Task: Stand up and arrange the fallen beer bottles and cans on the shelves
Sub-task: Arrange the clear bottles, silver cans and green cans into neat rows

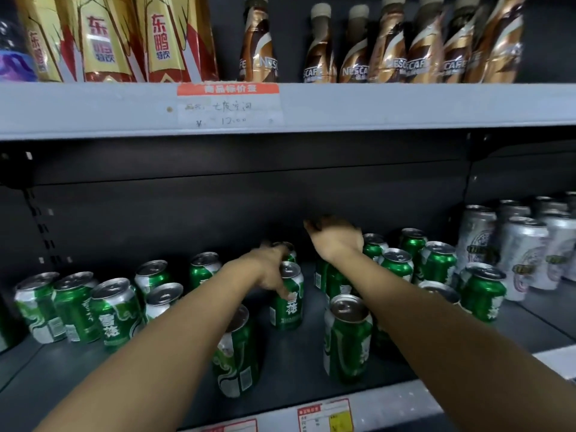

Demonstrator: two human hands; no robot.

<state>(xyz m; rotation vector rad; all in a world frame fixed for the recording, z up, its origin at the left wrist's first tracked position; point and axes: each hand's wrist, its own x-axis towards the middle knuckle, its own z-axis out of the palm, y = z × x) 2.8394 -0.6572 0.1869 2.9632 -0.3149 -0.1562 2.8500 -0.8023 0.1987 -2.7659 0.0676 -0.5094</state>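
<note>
On the lower shelf (280, 385), a green beer can (288, 302) is being gripped by the left hand (271, 269) for alignment; the right hand (335, 236) is being held empty above.

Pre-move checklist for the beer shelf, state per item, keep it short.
1. Left hand on a green can: ok, fingers rest on its upper side.
2. That can upright: ok.
3. Right hand free: cannot tell, its fingers are blurred and point toward the back.
4. Bare shelf floor in front of the held can: ok.
5. Front cans clear of the forearms: not ok, the left forearm passes over one.
6. Silver cans standing: ok.
</note>
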